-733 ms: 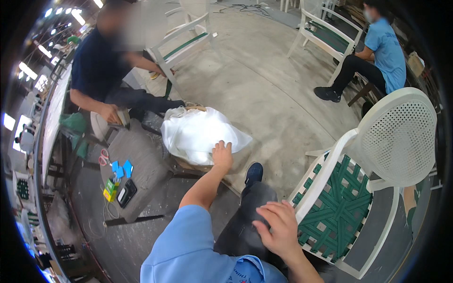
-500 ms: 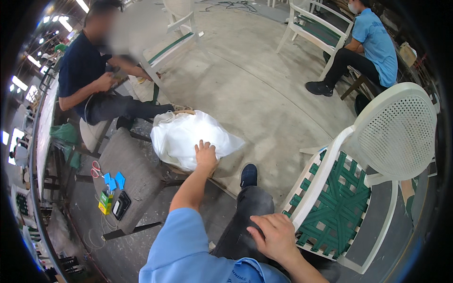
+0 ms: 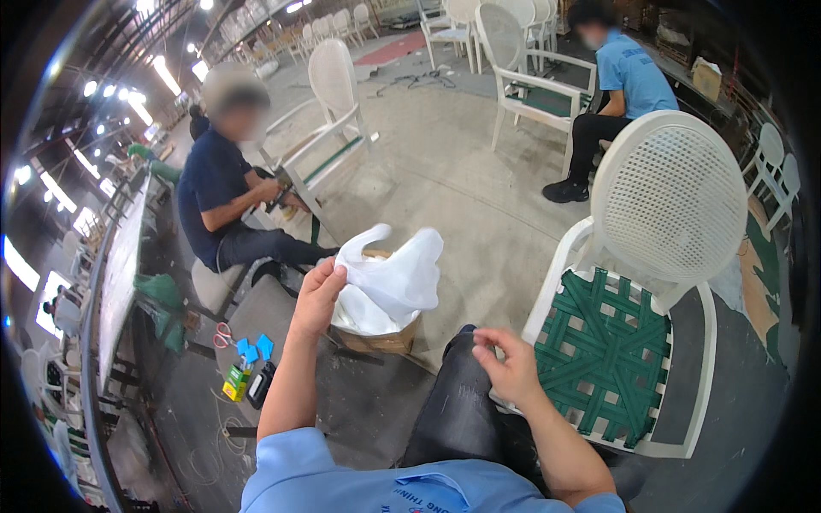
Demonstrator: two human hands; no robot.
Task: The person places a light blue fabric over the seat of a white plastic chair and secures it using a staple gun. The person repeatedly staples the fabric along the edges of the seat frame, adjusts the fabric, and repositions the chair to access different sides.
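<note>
Pinched a thin, smooth white sheet (image 3: pixel 398 278), limp and spread into rounded lobes, between thumb and fingers of the left hand (image 3: pixel 321 295). Held it by its left edge above an open brown cardboard box (image 3: pixel 380 340), with more soft white material (image 3: pixel 363 315) bunched in the mouth. Had the right hand (image 3: pixel 509 363) open, fingers loosely curled, near the dark-trousered thigh (image 3: pixel 457 402) and just beside a white-framed armchair (image 3: pixel 699 368). Showed there an oval back (image 3: pixel 671 197) of finely perforated mesh and a seat (image 3: pixel 607 355) of flat dark-green straps, crossed with square gaps. Had at left a grey fabric-covered seat (image 3: pixel 282 316), with red-handled scissors (image 3: pixel 224 335), flat bright-blue pieces (image 3: pixel 248 350), a small yellow-and-green box (image 3: pixel 237 383) and a black, rounded-edged object (image 3: pixel 261 385) clustered along its left side.
</note>
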